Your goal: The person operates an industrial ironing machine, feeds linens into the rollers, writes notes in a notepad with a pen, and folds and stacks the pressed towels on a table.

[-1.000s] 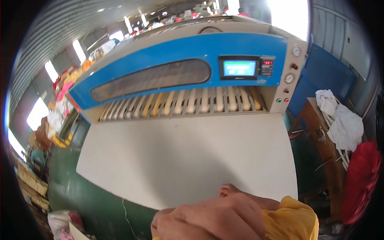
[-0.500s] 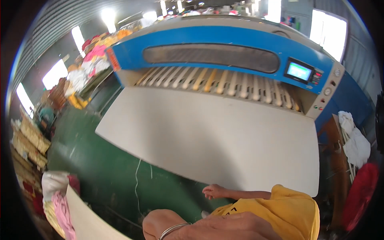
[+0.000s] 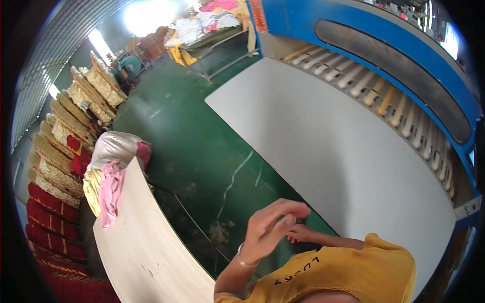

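Note:
My left hand (image 3: 273, 224) is raised in front of my yellow shirt (image 3: 348, 272), with a thin bangle on its wrist. Its fingers are loosely curved and apart, and nothing is in them. My right hand (image 3: 300, 234) sits just behind it, mostly covered by it; its forearm comes in from the right over the shirt. I cannot see what its fingers are doing. Both hands hover above the green floor (image 3: 202, 146), near the front edge of a wide white feed table (image 3: 343, 151).
The white table leads into a long blue roller machine (image 3: 404, 65) at the right. A pale wooden board (image 3: 146, 247) lies lower left, with a heap of pink, yellow and white cloths (image 3: 108, 174) at its end. Stacks of folded gold and red cloths (image 3: 55, 166) line the left.
The view has swung to the left, so the blue machine now sits at the right. My left hand has lifted from the bottom edge into the middle, and the wooden board and cloth stacks came into view.

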The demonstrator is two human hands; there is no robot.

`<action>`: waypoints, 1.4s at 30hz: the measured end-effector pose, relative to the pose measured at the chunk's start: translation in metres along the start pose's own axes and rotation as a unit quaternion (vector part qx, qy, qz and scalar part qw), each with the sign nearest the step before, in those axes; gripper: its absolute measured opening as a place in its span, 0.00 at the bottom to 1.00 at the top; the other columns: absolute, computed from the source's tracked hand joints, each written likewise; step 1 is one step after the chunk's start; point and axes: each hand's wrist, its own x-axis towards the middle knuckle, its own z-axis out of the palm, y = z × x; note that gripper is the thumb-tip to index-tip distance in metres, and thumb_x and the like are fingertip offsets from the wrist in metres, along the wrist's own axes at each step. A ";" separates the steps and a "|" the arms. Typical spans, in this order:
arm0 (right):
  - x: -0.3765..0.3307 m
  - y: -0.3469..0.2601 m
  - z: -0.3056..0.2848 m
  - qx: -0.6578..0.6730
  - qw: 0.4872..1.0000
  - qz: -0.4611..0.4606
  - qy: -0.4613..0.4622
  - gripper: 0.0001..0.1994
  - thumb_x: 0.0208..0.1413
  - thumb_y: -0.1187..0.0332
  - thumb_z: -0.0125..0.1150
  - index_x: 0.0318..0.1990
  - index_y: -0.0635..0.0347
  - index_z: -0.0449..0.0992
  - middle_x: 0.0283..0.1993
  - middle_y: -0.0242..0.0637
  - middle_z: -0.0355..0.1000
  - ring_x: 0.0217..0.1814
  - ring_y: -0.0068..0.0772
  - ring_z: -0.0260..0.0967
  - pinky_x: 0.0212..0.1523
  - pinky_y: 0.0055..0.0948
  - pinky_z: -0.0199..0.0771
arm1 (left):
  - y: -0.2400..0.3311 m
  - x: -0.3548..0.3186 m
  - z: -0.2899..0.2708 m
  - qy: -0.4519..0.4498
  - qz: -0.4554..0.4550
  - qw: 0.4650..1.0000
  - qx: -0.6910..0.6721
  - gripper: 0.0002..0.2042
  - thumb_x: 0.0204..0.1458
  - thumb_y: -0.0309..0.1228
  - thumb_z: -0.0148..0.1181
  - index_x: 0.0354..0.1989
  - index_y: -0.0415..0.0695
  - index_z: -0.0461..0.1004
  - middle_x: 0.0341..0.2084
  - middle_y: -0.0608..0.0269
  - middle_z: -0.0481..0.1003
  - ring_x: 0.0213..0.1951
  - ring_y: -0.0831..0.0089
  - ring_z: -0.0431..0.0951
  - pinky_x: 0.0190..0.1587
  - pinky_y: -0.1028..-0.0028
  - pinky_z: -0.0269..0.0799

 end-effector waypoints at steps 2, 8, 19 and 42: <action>0.026 -0.019 -0.013 0.006 1.000 -0.021 0.003 0.12 0.54 0.65 0.47 0.39 0.62 0.71 0.28 0.33 0.72 0.23 0.23 0.70 0.24 0.22 0.68 | -0.081 0.005 -0.016 0.084 -0.063 0.994 0.010 0.09 0.51 0.25 0.50 0.38 0.34 0.71 0.33 0.56 0.73 0.35 0.72 0.73 0.39 0.76 0.68; 0.127 -0.090 -0.072 0.080 0.997 0.001 -0.007 0.11 0.56 0.67 0.46 0.41 0.62 0.70 0.30 0.34 0.72 0.26 0.22 0.71 0.23 0.19 0.68 | -0.303 -0.107 -0.078 0.196 -0.293 0.922 0.159 0.12 0.49 0.33 0.55 0.39 0.41 0.73 0.32 0.53 0.75 0.37 0.68 0.76 0.39 0.75 0.69; 0.391 -0.245 -0.107 0.054 0.988 -0.095 0.106 0.11 0.56 0.65 0.46 0.41 0.62 0.69 0.31 0.35 0.72 0.25 0.22 0.71 0.23 0.21 0.69 | -0.441 -0.243 -0.290 0.337 -0.441 0.820 0.138 0.12 0.46 0.36 0.57 0.35 0.41 0.76 0.24 0.62 0.76 0.30 0.76 0.75 0.34 0.77 0.69; 0.735 -0.429 -0.183 -0.086 0.982 -0.121 0.119 0.10 0.51 0.65 0.45 0.35 0.58 0.71 0.28 0.37 0.71 0.25 0.33 0.69 0.32 0.32 0.68 | -0.555 0.109 -0.753 -0.072 -0.419 0.837 0.344 0.12 0.47 0.36 0.51 0.30 0.38 0.73 0.24 0.49 0.74 0.27 0.56 0.76 0.30 0.68 0.70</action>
